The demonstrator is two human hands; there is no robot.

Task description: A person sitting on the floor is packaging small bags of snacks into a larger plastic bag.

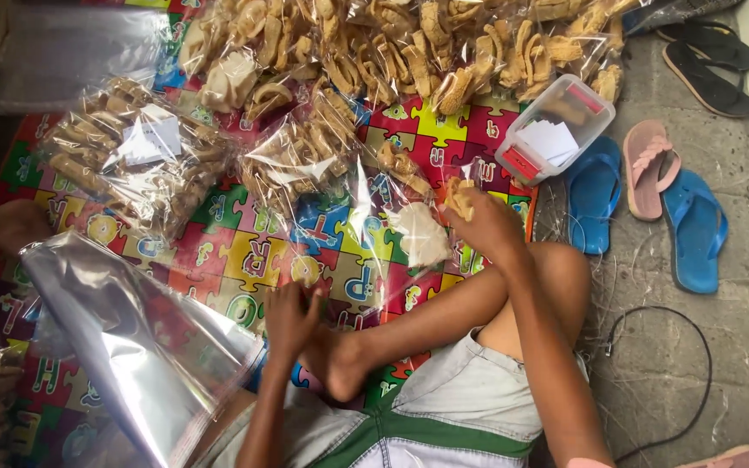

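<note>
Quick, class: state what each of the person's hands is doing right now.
Left hand: fingers curled on the edge of a clear plastic bag.
Right hand: closed around a cracker piece.

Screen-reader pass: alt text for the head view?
Seated on a colourful puzzle mat, a person's right hand holds a cracker above an open clear bag; the left hand pins the bag's edge. Filled snack bags lie beyond.

a pale tan cracker [459,196] held above a clear bag [366,251] lying open on the mat.
</note>
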